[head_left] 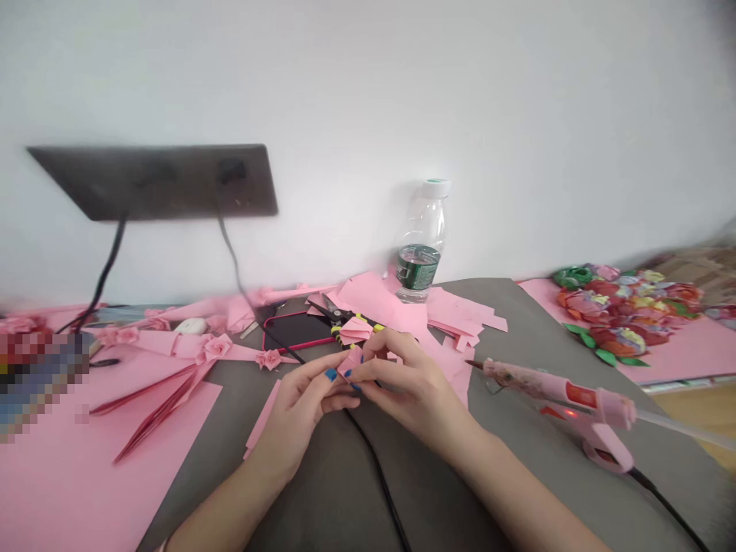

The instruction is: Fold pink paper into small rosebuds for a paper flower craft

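Note:
A small piece of folded pink paper [350, 360] is pinched between both hands above the grey table. My left hand [307, 395] is closed on its left side, thumb on the near face. From the right, my right hand [405, 376] grips the same piece with bent fingers; the fingertips partly cover it. Just behind the hands lie scissors [332, 308] with black and yellow handles, and a small folded pink paper stack [356, 330]. A phone [299, 331] with a pink edge rests to their left.
A pink glue gun [575, 402] with a lit red light lies at right, its cord trailing. A clear bottle [422, 241] stands by the wall. Paper flowers [626, 307] fill the right back; pink paper roses [215, 349] lie left. A black cable [373, 468] crosses under the hands.

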Demonstrator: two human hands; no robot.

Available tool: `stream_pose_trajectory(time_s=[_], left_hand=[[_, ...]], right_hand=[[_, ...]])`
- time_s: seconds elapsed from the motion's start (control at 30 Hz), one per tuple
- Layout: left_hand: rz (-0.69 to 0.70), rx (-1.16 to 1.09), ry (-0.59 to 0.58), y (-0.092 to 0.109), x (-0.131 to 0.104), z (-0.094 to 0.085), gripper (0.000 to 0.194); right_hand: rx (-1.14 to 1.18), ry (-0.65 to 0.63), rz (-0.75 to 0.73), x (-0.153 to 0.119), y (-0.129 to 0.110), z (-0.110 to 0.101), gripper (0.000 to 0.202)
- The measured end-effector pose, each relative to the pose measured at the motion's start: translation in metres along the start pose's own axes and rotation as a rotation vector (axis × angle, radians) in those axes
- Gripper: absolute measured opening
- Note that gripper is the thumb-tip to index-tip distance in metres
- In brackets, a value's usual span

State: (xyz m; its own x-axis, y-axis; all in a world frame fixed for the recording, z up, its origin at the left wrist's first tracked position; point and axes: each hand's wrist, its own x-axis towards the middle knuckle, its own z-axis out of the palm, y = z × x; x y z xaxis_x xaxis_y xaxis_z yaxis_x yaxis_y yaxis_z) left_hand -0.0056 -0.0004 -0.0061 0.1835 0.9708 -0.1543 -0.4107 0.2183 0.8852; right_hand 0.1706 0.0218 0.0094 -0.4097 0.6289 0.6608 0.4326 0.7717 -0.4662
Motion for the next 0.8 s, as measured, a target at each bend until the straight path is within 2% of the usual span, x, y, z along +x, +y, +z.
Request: stream_pose_trajectory(time_s=[0.17,0.33,0.47,0.6,0.7,0.8], left_hand=[[0.009,0.077,-0.004,0.0014,0.0012,0.0029,0.029],[0.021,0.086,-0.016,0.0011,0.0024,0.0038,0.021],[0.016,0.086,-0.003,-0.0003,0.0028,0.0024,0.021],[0.024,0.110,-0.005,-0.0015,0.0037,0.0011,0.021],[0.043,0.140,0.002,-0.0026,0.0044,0.0004,0.019],[0.047,0.155,-0.001,-0.0036,0.0038,-0.0003,0.017]], right_hand=[[0.014,0.026,0.003,-0.0004,0.0002,0.0016,0.013],[0.080,0.033,0.033,0.0006,-0.0021,0.0008,0.013],[0.197,0.046,0.188,0.0016,-0.0050,-0.0015,0.013],[0.210,0.079,0.363,0.0004,-0.0057,0.0006,0.007],[0.243,0.012,0.458,-0.0012,-0.0040,0.0039,0.008],[0.267,-0.052,0.486,-0.0010,-0.0024,0.0043,0.012]])
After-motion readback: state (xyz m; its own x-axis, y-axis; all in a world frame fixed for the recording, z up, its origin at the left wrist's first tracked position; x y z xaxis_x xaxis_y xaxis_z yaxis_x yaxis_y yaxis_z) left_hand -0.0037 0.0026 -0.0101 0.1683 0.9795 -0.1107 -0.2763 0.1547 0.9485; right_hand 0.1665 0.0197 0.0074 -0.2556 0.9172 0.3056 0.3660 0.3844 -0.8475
